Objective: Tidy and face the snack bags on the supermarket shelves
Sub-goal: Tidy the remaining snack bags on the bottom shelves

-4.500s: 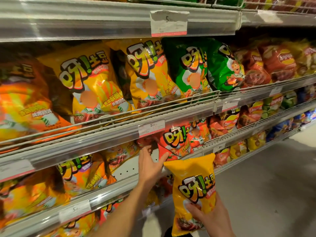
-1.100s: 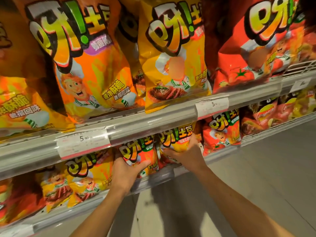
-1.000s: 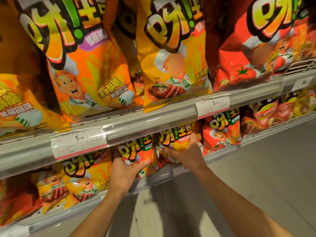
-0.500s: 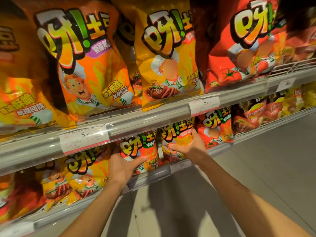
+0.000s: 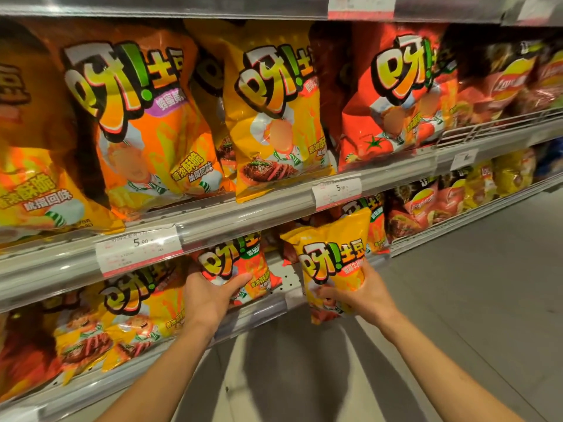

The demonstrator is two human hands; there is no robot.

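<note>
My right hand (image 5: 358,296) grips a small yellow snack bag (image 5: 333,260) by its lower part and holds it upright just in front of the lower shelf's rail (image 5: 259,312). My left hand (image 5: 210,296) holds a small red-orange snack bag (image 5: 237,263) that stands on that lower shelf, thumb across its front. A bare patch of white shelf (image 5: 288,278) shows between the two bags. Small yellow bags (image 5: 134,315) stand to the left of my left hand.
Large orange (image 5: 137,126), yellow (image 5: 277,117) and red (image 5: 393,102) bags fill the shelf above, behind a rail with price tags (image 5: 138,251). Red and yellow chip bags (image 5: 432,205) line the shelves to the right. Grey aisle floor (image 5: 457,315) lies below and right.
My right hand has pulled the yellow bag out from the lower shelf toward me. My left hand stays on the red-orange bag. The view has shifted slightly.
</note>
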